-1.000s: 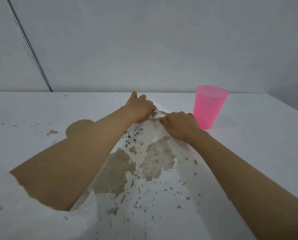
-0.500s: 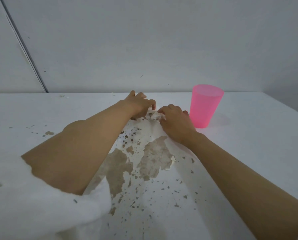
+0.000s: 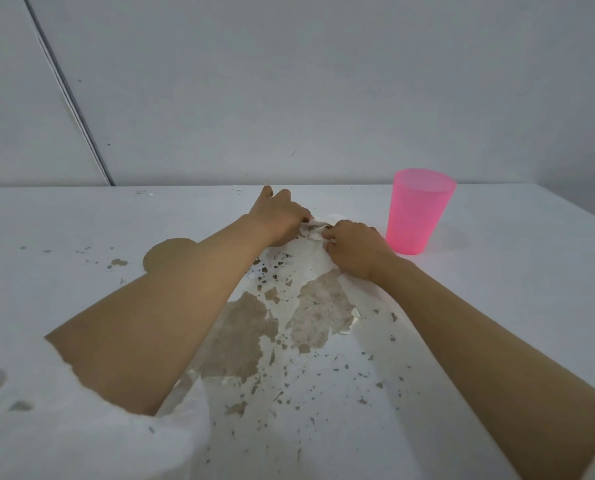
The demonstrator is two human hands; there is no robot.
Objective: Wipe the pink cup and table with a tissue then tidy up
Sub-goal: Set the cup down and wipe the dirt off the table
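Observation:
A translucent pink cup (image 3: 419, 211) stands upright on the white table (image 3: 514, 289), just right of my hands. A white tissue (image 3: 312, 231) lies crumpled on the table between my hands. My left hand (image 3: 278, 216) pinches its left side and my right hand (image 3: 354, 247) pinches its right side. Most of the tissue is hidden under my fingers. My right hand is a short gap from the cup's base.
The table's white surface is peeled and chipped, with brown patches (image 3: 240, 337) and many small flecks between my forearms. A round brown patch (image 3: 166, 252) shows left of my left arm. A grey wall (image 3: 289, 98) rises right behind the table.
My two hands have drawn closer together, bunching the tissue into a smaller wad between them. The cup has not moved.

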